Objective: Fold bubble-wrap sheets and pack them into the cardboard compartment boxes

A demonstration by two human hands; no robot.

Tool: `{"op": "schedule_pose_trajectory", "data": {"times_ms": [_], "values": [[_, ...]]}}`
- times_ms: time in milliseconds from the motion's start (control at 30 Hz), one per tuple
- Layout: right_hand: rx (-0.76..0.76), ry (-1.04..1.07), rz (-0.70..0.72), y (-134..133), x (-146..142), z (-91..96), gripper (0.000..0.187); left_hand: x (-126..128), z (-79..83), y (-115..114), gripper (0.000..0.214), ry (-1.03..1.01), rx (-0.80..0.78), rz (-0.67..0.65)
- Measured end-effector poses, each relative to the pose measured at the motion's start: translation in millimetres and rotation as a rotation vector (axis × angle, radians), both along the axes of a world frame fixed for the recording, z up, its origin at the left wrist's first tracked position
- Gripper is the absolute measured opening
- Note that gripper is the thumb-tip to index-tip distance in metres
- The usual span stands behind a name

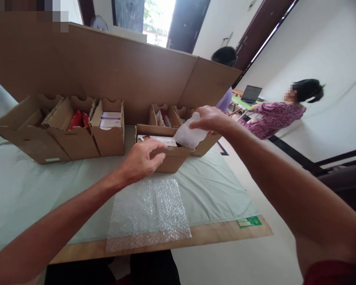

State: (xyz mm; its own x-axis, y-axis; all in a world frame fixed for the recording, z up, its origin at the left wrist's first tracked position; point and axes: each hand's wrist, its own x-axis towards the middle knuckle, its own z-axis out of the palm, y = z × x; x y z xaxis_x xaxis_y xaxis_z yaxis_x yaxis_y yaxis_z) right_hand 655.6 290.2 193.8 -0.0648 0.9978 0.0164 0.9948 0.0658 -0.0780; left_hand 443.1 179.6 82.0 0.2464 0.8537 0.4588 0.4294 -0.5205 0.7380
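My right hand (pixel 209 118) pinches a thin white sheet (pixel 190 132), semi-translucent like foam or soft plastic, above the right end of a cardboard box (pixel 169 160). White flat items (pixel 163 140) show inside that box. Near its front left edge is my left hand (pixel 144 158), thumb and fingers apart with nothing visible between them; whether it touches the box I cannot tell. Below it a sheet of bubble wrap (pixel 150 213) lies flat, its near end over the table's wooden edge.
Several open cardboard bins stand on the cloth-covered table (pixel 86 190); one holds red packets (pixel 78 120), another white-and-purple boxes (pixel 111 118). A tall cardboard panel (pixel 130 67) rises behind. At right sits a person in a patterned top (pixel 275 118) near a laptop (pixel 251 95); another person is partly hidden.
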Motion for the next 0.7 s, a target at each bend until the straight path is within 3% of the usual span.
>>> {"op": "schedule_pose_trajectory", "data": {"times_ms": [167,333,500,700], "values": [[0.099,-0.267,0.073,10.2,-23.0,-19.9,0.041,32.5,14.9,65.5,0.024,0.215,-0.139,-0.05],[0.1,-0.361,0.121,21.7,-24.7,-33.7,0.046,43.9,21.0,100.9,0.021,0.377,-0.301,-0.143],[0.09,-0.309,0.107,25.0,-22.3,-28.9,0.048,41.4,31.0,107.9,0.024,0.534,-0.429,-0.356],[0.018,-0.2,0.124,13.4,-18.7,-37.2,0.045,39.5,22.8,84.3,0.024,0.57,-0.422,-0.453]]}}
